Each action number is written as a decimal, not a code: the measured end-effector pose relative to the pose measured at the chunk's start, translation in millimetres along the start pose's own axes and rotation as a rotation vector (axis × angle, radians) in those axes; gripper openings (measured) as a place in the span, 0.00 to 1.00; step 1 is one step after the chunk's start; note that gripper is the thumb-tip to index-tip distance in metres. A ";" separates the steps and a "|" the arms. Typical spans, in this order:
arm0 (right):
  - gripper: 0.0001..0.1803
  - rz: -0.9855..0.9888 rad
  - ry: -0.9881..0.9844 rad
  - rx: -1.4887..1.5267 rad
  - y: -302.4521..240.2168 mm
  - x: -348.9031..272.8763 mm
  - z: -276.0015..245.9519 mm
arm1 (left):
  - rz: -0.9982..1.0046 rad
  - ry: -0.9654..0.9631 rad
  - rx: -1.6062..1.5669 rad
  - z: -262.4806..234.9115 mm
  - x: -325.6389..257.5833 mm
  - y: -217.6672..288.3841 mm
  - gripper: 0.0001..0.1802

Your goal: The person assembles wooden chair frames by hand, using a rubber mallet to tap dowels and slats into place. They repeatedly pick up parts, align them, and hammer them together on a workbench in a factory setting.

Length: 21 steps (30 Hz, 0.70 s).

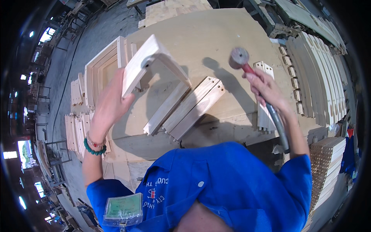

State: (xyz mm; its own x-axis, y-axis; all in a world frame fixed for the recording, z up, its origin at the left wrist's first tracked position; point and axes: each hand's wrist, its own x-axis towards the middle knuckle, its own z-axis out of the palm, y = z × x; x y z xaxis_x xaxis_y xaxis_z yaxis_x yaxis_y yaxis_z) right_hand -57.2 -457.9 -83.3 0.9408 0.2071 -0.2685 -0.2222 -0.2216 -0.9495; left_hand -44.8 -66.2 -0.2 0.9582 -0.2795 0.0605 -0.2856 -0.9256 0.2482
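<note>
My left hand (109, 105) grips the upper left end of a pale wooden frame (141, 63), tilted up off the bench. A second rail slopes from its top corner down to the right, where it meets another board lying on the bench. My right hand (267, 88) is wrapped round the handle of a mallet (239, 58) with a round grey head, a red neck and a dark grip. The mallet head is raised, apart from the wood. Two loose rails (197, 104) with round holes in their ends lie side by side, right against the frame.
Assembled wooden frames (91, 73) and short slats (76, 125) stand at the left of the brown board-topped bench (220, 29). Drilled rails (265, 112) lie on the right. Beyond them are long slats (320, 73), and a tall stack of wood (328, 162) stands nearer me.
</note>
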 end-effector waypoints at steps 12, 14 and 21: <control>0.23 -0.462 0.034 -0.822 -174.7 55.0 58.6 | 0.054 -0.147 0.280 -11.2 19.4 7.9 0.30; 0.28 -0.155 -0.236 -0.638 -168.2 55.9 67.4 | 0.128 -0.106 0.307 -5.4 15.7 -1.4 0.31; 0.25 -0.777 0.274 -0.344 -243.3 -2.2 70.8 | 0.246 -0.007 0.213 -1.4 12.7 -18.1 0.32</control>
State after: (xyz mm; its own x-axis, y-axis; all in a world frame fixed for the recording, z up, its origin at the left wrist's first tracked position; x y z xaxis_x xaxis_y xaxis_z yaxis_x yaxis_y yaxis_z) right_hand -23.3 -337.0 136.8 0.8317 0.1928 0.5207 0.5514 -0.3962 -0.7341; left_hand -27.4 -52.6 -2.6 0.8603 -0.5023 0.0869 -0.5056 -0.8626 0.0189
